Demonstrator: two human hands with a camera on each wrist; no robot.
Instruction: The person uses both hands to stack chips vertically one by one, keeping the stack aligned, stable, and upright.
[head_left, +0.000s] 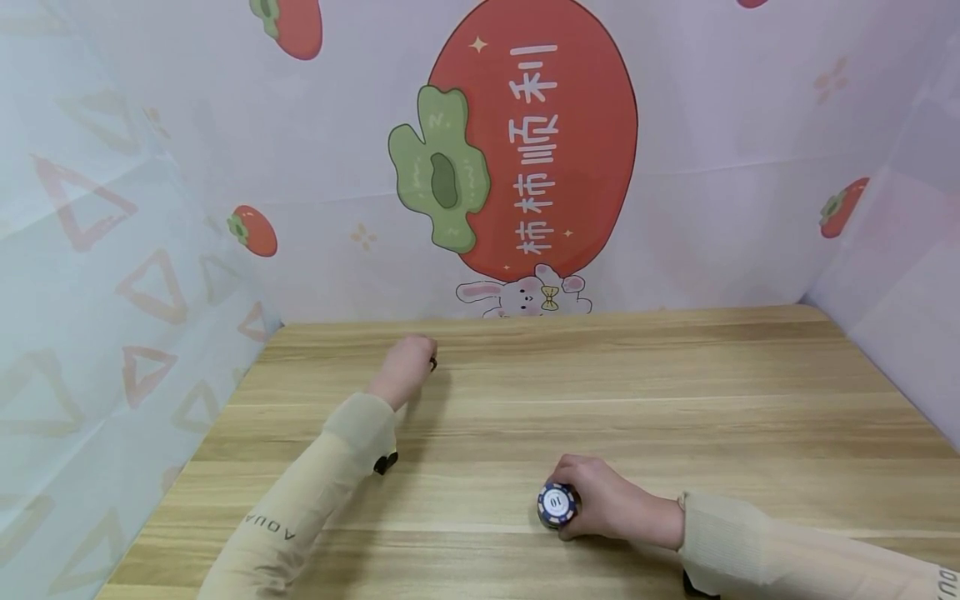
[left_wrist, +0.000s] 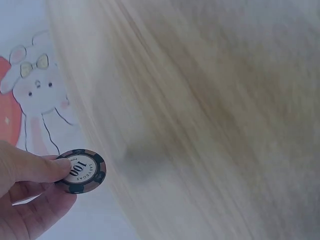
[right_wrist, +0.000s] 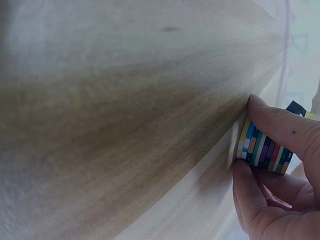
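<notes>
A stack of poker chips [right_wrist: 262, 150] in several colours stands on the wooden table, seen from the side in the right wrist view. Its top chip [head_left: 557, 504] is blue and white and reads 10 in the head view. My right hand [head_left: 603, 500] grips this stack between thumb and fingers. Farther back and to the left, my left hand [head_left: 405, 367] pinches a single dark poker chip [left_wrist: 82, 172] marked 100, thumb on its face. In the left wrist view that chip is held above the table surface.
The wood-grain table [head_left: 675, 400] reaches back to a wall cloth [head_left: 720, 217] printed with persimmons and a rabbit. A pale cloth with triangles [head_left: 90, 250] hangs along the left side, and another cloth [head_left: 915, 275] borders the right.
</notes>
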